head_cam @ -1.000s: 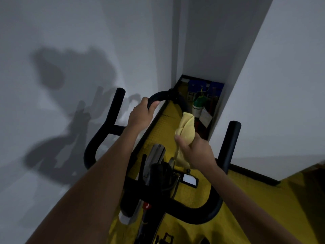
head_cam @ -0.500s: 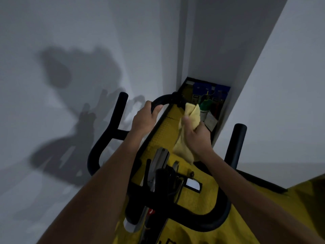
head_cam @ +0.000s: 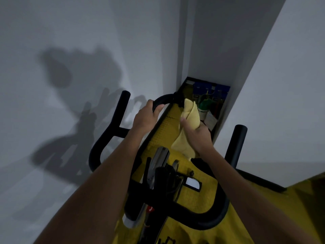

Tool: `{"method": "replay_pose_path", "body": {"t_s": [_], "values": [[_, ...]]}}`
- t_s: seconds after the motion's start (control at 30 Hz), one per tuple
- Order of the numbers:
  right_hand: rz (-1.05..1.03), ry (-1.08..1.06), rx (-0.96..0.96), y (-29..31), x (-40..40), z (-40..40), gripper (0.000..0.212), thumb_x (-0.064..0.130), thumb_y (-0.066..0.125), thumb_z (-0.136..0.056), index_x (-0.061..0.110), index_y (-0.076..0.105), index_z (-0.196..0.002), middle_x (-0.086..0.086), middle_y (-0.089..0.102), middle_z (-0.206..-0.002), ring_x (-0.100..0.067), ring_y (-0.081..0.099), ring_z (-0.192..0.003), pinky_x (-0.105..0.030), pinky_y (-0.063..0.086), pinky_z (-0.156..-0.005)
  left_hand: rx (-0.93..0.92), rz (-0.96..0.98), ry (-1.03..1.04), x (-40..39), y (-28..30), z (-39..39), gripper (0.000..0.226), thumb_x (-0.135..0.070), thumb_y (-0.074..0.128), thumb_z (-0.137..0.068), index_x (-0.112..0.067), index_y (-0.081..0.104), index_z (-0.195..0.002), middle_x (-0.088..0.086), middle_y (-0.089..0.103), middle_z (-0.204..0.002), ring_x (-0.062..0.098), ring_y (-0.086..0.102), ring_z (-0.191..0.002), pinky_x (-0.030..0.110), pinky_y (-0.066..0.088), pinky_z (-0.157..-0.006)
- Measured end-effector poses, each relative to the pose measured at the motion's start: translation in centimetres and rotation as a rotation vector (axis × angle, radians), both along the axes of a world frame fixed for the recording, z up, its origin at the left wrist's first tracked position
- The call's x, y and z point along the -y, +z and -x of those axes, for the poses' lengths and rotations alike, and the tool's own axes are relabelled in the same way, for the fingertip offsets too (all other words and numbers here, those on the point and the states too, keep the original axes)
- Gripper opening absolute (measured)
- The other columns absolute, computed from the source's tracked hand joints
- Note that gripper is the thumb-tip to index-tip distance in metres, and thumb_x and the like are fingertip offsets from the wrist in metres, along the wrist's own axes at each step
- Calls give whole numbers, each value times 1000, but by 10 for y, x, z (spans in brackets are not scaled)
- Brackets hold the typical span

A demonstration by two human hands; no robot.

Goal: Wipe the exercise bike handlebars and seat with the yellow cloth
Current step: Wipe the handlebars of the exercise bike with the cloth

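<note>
The black handlebars [head_cam: 112, 132] of the exercise bike fill the lower middle, with upright horns at left and right and a curved front loop at the top. My left hand [head_cam: 145, 118] grips the left part of that front loop. My right hand [head_cam: 198, 136] holds the bunched yellow cloth [head_cam: 190, 115] wrapped around the right part of the loop, the cloth's tail hanging down below my wrist. The seat is out of view.
A grey wall stands close on the left, a white wall close on the right. In the narrow corner ahead sit a green-capped bottle [head_cam: 204, 107] and blue boxes [head_cam: 211, 89]. Yellow floor matting [head_cam: 193, 203] lies under the bike; the console and stem [head_cam: 163, 175] sit centre.
My right hand has slid the cloth forward and up along the front loop. The left hand keeps its grip on the bar. The camera has shifted slightly.
</note>
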State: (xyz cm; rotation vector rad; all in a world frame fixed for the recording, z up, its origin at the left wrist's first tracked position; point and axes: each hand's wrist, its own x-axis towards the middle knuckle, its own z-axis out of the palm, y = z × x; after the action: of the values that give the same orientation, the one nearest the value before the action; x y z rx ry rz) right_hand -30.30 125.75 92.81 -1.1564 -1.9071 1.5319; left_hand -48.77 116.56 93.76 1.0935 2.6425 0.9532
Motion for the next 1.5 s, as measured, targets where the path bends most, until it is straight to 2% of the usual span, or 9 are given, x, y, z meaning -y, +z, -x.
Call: {"method": "replay_pose_path", "body": {"t_s": [0.17, 0.33, 0.5, 0.63, 0.77, 0.83, 1.13, 1.37, 1.5], "values": [[-371, 237, 367, -18, 21, -50, 59, 72, 50, -86, 19, 48, -111, 1, 63, -88, -13, 61, -72, -31, 53, -59, 1, 16, -3, -2, 2, -4, 50, -60, 31, -99, -14, 45, -109, -1, 57, -81, 16, 56, -69, 32, 41, -56], [-880, 295, 529, -40, 29, -89, 65, 73, 49, -87, 14, 54, -115, -2, 64, -104, -21, 61, -96, -29, 47, -73, -2, 9, 3, -2, 2, -5, 48, -59, 31, -99, -15, 44, -109, -1, 56, -79, 14, 55, -67, 29, 37, -52], [-735, 264, 427, -38, 24, -82, 68, 82, 40, -83, 22, 55, -108, 7, 64, -89, -14, 62, -80, -32, 53, -65, -2, 8, 9, -3, 1, -4, 45, -59, 31, -100, -16, 43, -108, -4, 55, -79, 11, 53, -67, 30, 37, -54], [-411, 284, 214, -24, 12, -43, 69, 82, 38, -83, 22, 57, -110, 7, 68, -83, -12, 66, -74, -38, 58, -67, 19, 8, 26, 1, 1, 0, 43, -58, 32, -100, -17, 42, -108, -2, 56, -80, 11, 54, -66, 28, 36, -53], [-179, 118, 11, -6, 4, -7, 44, 63, 48, -93, 23, 62, -103, 6, 69, -87, -12, 65, -79, -27, 49, -63, 23, 2, 18, 3, 1, 3, 42, -57, 32, -100, -18, 42, -107, -2, 57, -80, 10, 54, -65, 27, 35, -52], [-133, 61, -33, 5, -7, 10, 45, 63, 48, -93, 24, 62, -110, 8, 68, -93, -8, 63, -82, -22, 46, -62, 18, -5, 17, 3, 1, 3, 42, -57, 33, -100, -17, 43, -107, -1, 57, -79, 11, 54, -65, 27, 35, -51], [-166, -16, -51, 25, -27, 45, 51, 70, 50, -89, 24, 67, -101, 7, 69, -89, -11, 66, -81, -28, 52, -69, 56, -15, -9, 5, 4, 4, 40, -57, 35, -100, -18, 42, -104, -2, 57, -77, 14, 56, -66, 30, 36, -52], [-200, 56, 56, 6, 1, -2, 57, 62, 52, -92, 16, 54, -126, 12, 60, -89, 4, 55, -74, -15, 40, -53, 50, 3, -6, 2, 4, -2, 45, -59, 33, -99, -16, 43, -105, -3, 56, -77, 16, 55, -66, 31, 37, -54], [-355, 143, 245, -17, 24, -41, 65, 70, 48, -88, 14, 51, -120, 6, 63, -86, -9, 62, -71, -30, 53, -56, 47, 8, -10, 0, 6, -6, 44, -59, 33, -99, -17, 43, -105, -3, 55, -77, 15, 55, -67, 31, 37, -54]]}}
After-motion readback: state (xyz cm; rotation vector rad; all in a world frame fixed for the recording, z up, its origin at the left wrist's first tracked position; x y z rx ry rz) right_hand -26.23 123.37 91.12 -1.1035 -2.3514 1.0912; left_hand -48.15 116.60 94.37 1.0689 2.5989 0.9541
